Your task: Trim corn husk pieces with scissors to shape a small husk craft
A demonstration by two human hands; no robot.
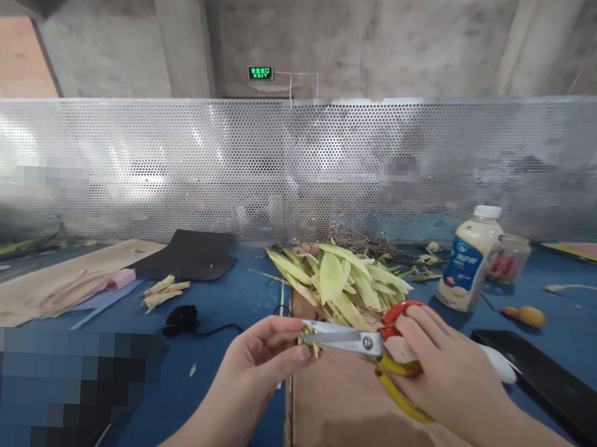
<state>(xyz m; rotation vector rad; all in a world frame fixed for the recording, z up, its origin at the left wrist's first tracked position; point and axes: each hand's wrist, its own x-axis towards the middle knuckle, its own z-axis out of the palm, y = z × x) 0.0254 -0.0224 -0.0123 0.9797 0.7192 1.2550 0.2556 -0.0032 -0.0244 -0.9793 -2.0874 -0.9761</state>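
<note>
My left hand (251,368) is closed in a pinch on a small bunch of pale green plant bits (314,346) in front of me. From the right, my right hand (454,368) grips a pair of scissors (355,341) by its red and yellow handles. The blades point left, and their tips reach the plant bits at my left fingertips. Just beyond the scissors lies a heap of long yellow-green leaves (333,279). Below both hands is a sheet of brown cardboard (339,399). My left fingers partly hide the plant bits.
A milk bottle (469,262) stands at right, near a clear plastic cup (509,258), a small yellow gourd-shaped object (528,316) and a black phone-like slab (545,376). Left are pale stalks (165,292), a black corded object (181,320) and black sheet (189,254). A perforated metal screen (232,160) closes the back.
</note>
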